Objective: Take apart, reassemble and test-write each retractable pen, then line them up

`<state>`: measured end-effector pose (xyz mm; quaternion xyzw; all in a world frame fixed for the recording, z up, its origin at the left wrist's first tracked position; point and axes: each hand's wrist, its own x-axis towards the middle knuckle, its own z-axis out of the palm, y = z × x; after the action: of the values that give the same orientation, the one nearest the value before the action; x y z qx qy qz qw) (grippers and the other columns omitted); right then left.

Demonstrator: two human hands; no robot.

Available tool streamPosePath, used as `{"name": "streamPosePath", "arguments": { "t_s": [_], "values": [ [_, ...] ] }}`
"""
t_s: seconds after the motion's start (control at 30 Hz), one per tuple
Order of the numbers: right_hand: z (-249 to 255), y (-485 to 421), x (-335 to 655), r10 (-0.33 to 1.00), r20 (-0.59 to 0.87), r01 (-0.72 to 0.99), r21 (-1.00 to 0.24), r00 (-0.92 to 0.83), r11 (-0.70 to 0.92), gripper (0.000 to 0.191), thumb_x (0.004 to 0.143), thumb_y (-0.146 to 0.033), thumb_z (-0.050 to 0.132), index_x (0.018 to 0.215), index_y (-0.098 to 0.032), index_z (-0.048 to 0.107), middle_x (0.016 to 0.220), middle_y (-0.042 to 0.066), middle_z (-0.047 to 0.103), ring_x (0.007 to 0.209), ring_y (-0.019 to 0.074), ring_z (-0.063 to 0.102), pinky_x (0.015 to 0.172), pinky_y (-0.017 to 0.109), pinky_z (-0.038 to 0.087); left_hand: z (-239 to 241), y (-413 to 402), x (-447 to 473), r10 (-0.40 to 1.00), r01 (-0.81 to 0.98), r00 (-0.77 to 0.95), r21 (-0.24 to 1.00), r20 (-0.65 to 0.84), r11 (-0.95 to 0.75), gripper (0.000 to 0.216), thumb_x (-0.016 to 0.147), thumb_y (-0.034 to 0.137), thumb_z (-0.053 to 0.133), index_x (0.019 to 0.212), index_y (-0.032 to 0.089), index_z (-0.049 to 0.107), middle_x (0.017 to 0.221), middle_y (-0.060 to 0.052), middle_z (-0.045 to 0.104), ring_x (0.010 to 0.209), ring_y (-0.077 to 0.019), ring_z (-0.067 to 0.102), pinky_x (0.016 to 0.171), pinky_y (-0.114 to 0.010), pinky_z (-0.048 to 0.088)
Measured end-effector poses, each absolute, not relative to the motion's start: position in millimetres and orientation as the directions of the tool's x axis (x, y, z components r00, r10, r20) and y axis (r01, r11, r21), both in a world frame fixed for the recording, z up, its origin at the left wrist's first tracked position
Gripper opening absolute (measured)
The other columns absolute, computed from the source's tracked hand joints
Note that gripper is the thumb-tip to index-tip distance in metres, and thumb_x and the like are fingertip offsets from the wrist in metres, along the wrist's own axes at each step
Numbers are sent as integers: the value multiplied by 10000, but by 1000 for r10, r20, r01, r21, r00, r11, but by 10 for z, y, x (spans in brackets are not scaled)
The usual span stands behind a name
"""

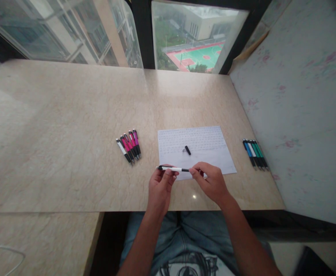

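Observation:
A white pen (176, 169) with black ends lies level between my hands, above the near edge of a sheet of paper (208, 163). My left hand (160, 188) is closed round its clip end, with the thumb along the barrel. At the other end, my right hand (212, 182) pinches the black part with thumb and fingers, which hide the tip. Just beyond the pen, a short black piece (187, 150) rests on the paper, beside a tiny part (183, 150) too small to name. Rows of handwriting cover the sheet's upper half.
Several pink, purple and white pens (129, 146) lie fanned out to the left of the paper. To its right, several blue, white and green pens (255, 154) lie near the patterned wall (305, 115). Windows border the marbled tabletop (70, 134) at the back.

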<state>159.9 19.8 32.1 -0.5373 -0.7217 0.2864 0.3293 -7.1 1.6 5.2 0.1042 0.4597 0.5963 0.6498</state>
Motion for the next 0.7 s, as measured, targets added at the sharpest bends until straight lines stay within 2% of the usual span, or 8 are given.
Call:
{"name": "streamPosePath", "arguments": {
  "t_s": [0.1,0.2,0.3,0.4,0.47,0.53,0.63,0.7],
  "values": [
    [310,202,1604,973,74,552,-813,-218,185,351,956,-370,510,661,-196,581,578,-10,572,548,133,526,556,262,380,43,14,-97,882,-668,-131,697,-453,259,242,716,289,815,892,158,712,863,-32,706,739,-97,662,697,-188,518],
    [284,243,1625,968,39,475,-866,-249,157,371,970,-392,481,691,-190,617,624,3,617,587,138,559,573,256,398,33,19,-126,886,-663,-137,705,-443,250,246,714,293,817,891,158,713,867,-30,707,740,-93,661,701,-187,518],
    [208,354,1647,989,78,446,-886,-128,127,377,998,-378,395,784,-190,642,698,21,653,616,144,576,589,259,427,17,35,-150,871,-672,-172,701,-460,237,256,705,302,824,884,159,709,858,-19,702,735,-87,661,698,-183,517],
    [76,511,1635,988,146,666,-742,38,84,232,948,-327,483,862,-192,651,763,34,667,646,162,578,631,286,442,1,53,-175,854,-680,-207,698,-478,226,273,690,320,835,868,157,706,839,-15,698,732,-85,663,695,-179,519],
    [-20,603,1597,982,180,816,-575,55,59,152,893,-297,562,933,-190,663,837,55,672,727,195,597,675,313,448,-5,62,-191,849,-679,-222,701,-479,218,284,680,326,842,862,157,705,827,-16,699,728,-86,665,689,-175,520],
    [-98,663,1544,981,191,887,-459,41,53,179,869,-286,591,999,-187,666,921,84,670,826,230,608,705,333,456,-6,67,-204,848,-677,-232,705,-477,211,288,674,324,845,862,157,704,815,-14,698,722,-85,666,683,-172,522],
    [-160,684,1483,976,214,913,-405,43,48,154,863,-263,588,972,-193,673,975,106,665,916,258,603,734,346,467,-5,73,-217,846,-677,-240,707,-477,206,290,673,320,845,865,153,704,813,-16,699,716,-84,667,680,-170,525],
    [-162,657,1482,967,241,897,-440,85,31,126,862,-240,578,929,-191,673,969,106,670,908,255,607,753,359,477,-5,77,-225,844,-675,-242,708,-479,208,289,677,312,840,874,149,707,826,-22,703,721,-84,668,684,-169,527]
  ]
}}
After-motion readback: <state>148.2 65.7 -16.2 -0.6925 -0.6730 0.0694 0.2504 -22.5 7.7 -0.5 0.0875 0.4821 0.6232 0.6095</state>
